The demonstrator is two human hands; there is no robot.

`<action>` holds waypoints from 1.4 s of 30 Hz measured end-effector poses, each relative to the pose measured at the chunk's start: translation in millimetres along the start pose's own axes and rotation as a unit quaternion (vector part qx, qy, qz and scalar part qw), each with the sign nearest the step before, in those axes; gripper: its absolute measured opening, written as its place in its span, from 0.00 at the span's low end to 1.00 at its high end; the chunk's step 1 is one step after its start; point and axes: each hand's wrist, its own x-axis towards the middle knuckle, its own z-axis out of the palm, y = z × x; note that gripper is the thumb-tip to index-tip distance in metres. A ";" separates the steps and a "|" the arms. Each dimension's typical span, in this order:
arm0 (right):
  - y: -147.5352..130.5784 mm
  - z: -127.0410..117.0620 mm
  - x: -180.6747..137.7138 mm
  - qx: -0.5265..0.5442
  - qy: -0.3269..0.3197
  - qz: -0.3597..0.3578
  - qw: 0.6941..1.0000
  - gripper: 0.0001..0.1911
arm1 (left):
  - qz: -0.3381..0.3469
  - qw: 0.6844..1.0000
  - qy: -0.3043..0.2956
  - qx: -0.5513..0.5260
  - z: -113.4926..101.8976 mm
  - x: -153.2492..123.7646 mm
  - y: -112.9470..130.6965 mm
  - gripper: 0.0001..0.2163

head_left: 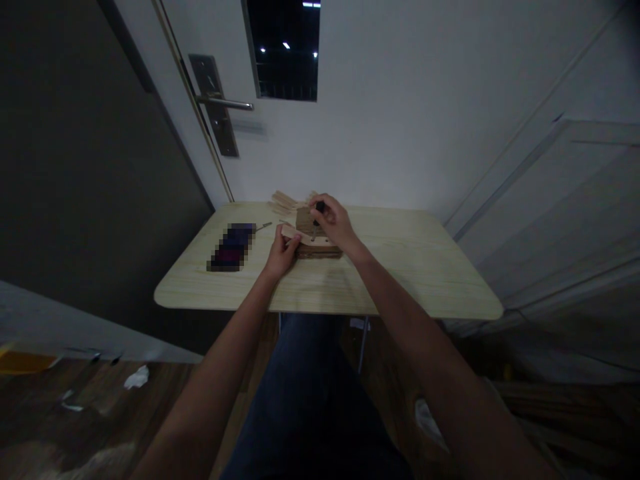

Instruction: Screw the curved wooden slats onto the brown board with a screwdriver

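Note:
In the head view, my left hand (pixel 283 253) pinches the left end of a pale tan strip (pixel 295 233) with dark spots along it. Under the strip lies a stack of brown cardboard (pixel 320 252). Above it, my right hand (pixel 334 217) grips a black-handled tool (pixel 320 207) that stands nearly upright, its metal shaft pointing down at the strip. Whether it is a screwdriver or an awl I cannot tell. Behind the stack, several pale tan strips (pixel 284 202) lie fanned out near the table's back edge.
A pixelated dark flat object (pixel 233 247) lies left on the pale wooden table (pixel 415 267), beside a thin metal rod (pixel 264 227). The table's back edge is near a white door with a lever handle (pixel 227 103). Crumpled white scraps (pixel 137 377) are on the floor.

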 end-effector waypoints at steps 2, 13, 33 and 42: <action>-0.1 -0.4 1.0 -0.002 -0.004 -0.004 1.000 0.14 | 0.006 1.000 -0.002 -0.002 -0.2 0.5 -0.4 0.17; 2.3 -4.1 0.0 0.103 -0.073 0.061 0.990 0.26 | 0.014 1.000 -0.002 0.001 0.0 0.7 0.9 0.16; 2.6 -1.7 -0.2 0.096 -0.043 0.071 0.992 0.24 | -0.009 1.000 0.003 0.003 1.2 -1.2 5.7 0.18; 0.9 0.1 -0.7 0.023 -0.027 0.079 0.996 0.21 | 0.003 1.000 -0.001 0.009 0.7 -1.0 7.1 0.16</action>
